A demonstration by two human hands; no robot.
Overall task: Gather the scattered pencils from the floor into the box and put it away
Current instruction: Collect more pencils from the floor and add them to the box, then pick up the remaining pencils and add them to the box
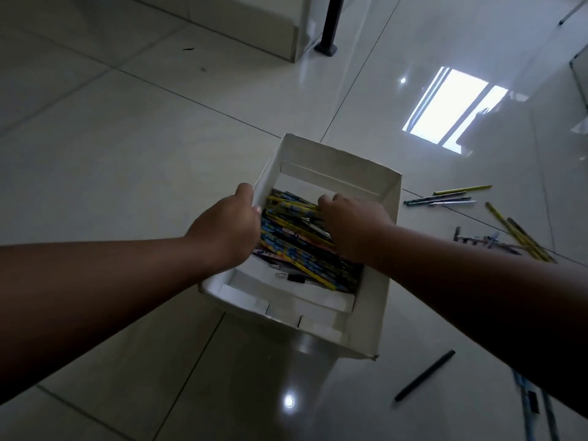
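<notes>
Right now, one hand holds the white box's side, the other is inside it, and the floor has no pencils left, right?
No. The head view shows pencils lying on the floor right of the box. The left hand and right hand are as you said.

The left hand (228, 225) and right hand (353, 225) were bare, and both forearms (105, 281) were uncovered to the frame's edge.
</notes>
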